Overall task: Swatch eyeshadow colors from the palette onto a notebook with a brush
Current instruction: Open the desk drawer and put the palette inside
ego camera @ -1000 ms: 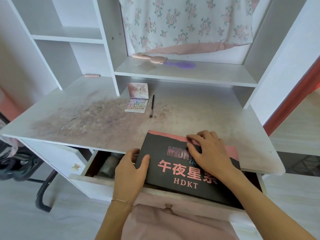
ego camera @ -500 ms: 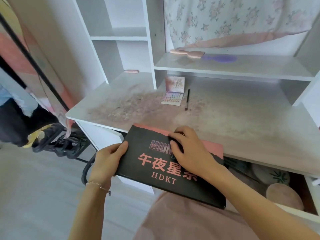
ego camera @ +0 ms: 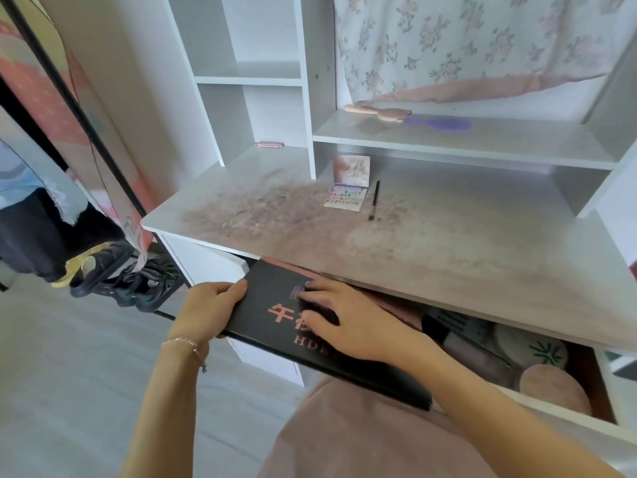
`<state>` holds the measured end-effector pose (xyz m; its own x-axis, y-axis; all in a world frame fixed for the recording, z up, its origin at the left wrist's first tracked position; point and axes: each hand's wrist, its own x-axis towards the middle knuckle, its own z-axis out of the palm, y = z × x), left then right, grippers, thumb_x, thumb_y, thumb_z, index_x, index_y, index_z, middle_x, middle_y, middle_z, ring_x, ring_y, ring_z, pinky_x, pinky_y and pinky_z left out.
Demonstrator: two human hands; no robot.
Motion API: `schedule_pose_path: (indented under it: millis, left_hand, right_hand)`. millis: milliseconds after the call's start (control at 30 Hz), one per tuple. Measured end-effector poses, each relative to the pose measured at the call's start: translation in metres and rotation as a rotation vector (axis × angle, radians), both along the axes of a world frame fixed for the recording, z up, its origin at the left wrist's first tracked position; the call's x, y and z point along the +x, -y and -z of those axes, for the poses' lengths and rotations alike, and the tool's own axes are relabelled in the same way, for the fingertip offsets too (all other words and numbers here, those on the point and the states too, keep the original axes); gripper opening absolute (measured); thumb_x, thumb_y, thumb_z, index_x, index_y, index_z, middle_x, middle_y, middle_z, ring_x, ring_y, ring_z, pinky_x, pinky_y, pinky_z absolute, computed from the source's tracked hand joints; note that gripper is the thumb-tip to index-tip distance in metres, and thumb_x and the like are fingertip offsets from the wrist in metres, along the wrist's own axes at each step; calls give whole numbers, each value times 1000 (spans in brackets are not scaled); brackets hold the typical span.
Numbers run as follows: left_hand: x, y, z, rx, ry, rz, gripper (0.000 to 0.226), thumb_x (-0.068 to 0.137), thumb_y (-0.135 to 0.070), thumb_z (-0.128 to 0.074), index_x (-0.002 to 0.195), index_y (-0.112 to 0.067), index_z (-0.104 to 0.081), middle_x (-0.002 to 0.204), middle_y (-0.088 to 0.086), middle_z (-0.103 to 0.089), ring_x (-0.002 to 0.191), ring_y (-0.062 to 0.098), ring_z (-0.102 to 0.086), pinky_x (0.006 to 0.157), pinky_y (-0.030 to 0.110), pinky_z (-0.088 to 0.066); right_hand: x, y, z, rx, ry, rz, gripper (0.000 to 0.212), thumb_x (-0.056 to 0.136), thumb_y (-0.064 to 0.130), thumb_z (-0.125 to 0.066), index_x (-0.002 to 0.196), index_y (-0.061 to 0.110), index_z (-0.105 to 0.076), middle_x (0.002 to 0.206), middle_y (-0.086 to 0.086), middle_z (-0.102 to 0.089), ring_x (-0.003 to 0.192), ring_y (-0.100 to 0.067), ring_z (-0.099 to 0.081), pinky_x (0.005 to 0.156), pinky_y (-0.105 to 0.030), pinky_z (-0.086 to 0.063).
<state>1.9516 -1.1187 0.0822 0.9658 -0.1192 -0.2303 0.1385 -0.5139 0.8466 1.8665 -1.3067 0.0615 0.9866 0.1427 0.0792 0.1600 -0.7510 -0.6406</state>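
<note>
Notebook held in both hands below the desk edge, not yet set down for swatching.

The left hand [ego camera: 210, 305] grips the left edge of the black notebook [ego camera: 272, 305], thumb on the cover and fingers beneath; the right hand [ego camera: 348, 322] lies on the cover with fingers bent, and whether it clasps an edge cannot be told. The notebook's far edge sits under the front lip of the desk [ego camera: 448, 257], above the open drawer [ego camera: 517, 353]. The eyeshadow palette [ego camera: 345, 197] stands open near the back of the desk, with the brush [ego camera: 374, 200] just beside it on its right. Recommended handling: draw the notebook clear of the lip before lifting, keep it level, and lay it flat on bare desktop in front of the palette, short of the brush, so neither is knocked.
</note>
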Motion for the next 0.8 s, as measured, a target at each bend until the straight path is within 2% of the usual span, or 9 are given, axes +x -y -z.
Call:
schedule_pose_path:
  millis: [100, 200, 267, 367, 500, 567, 667, 733, 800]
  left_hand:
    - [-2, 23, 14, 104, -21, 89, 33, 91, -18, -48, 63, -5, -59, 52, 6, -45, 42, 18, -41, 34, 16, -32]
    - [-11, 44, 26, 168, -33, 230, 28, 90, -13, -41, 69, -2, -56, 51, 5, -44, 32, 9, -43, 36, 17, -34]
    - [-15, 57, 31, 242, 59, 311, 30, 90, -17, -42, 71, 0, -57, 52, 5, -45, 41, 12, -46, 45, 19, -36]
    - [-20, 75, 32, 386, 253, 380, 30, 90, -28, -46, 66, -12, -56, 59, 2, -50, 64, 23, -50, 60, 28, -40]
    - [-26, 90, 35, 394, 439, 380, 28, 90, -36, -48, 102, -18, -66, 90, 0, -68, 85, 20, -61, 75, 30, -49]
    - [-27, 90, 40, 382, 500, 382, 30, 89, -39, -49, 110, -21, -64, 96, -5, -69, 88, 15, -61, 75, 27, -49]
    - [-32, 88, 47, 324, 598, 385, 32, 87, -40, -52, 114, -26, -61, 96, -12, -67, 81, 2, -54, 66, 19, -43]
    - [-37, 85, 51, 265, 662, 406, 32, 86, -39, -55, 113, -25, -62, 96, -9, -66, 84, 3, -56, 69, 20, -44]
    - [-43, 83, 55, 192, 685, 457, 34, 85, -40, -56, 112, -20, -63, 99, -5, -65, 93, 12, -58, 81, 29, -48]
  right_hand:
    - [-9, 9, 3, -49, -71, -30, 49, 92, 43, -43, 133, 17, -45, 144, 4, -37, 130, -6, -30, 105, -17, -20]
    - [-23, 22, 7, -45, -179, -8, 54, 88, 53, -42, 134, 25, -43, 145, 11, -33, 131, -3, -28, 105, -19, -21]
    - [-30, 32, 8, -78, -203, 24, 58, 87, 55, -43, 137, 25, -39, 147, 13, -30, 133, -2, -26, 106, -20, -20]
    - [-36, 45, 11, -126, -196, 102, 50, 91, 46, -44, 136, 24, -41, 146, 11, -33, 132, -5, -29, 107, -22, -23]
    - [-40, 53, 23, -158, -126, 241, 41, 92, 37, -46, 131, 23, -49, 139, 8, -43, 127, -7, -36, 103, -22, -29]
    - [-42, 53, 28, -189, -53, 346, 36, 93, 32, -46, 127, 22, -53, 131, 8, -49, 121, -9, -41, 98, -25, -35]
    - [-47, 51, 35, -197, 39, 428, 31, 93, 27, -44, 121, 22, -57, 121, 9, -55, 115, -8, -45, 92, -26, -41]
    - [-53, 48, 35, -203, 86, 440, 28, 92, 27, -47, 116, 21, -61, 115, 8, -60, 111, -9, -49, 89, -27, -41]
    - [-61, 47, 32, -244, 173, 461, 22, 88, 21, -56, 106, 15, -67, 104, 2, -66, 101, -17, -57, 84, -31, -45]
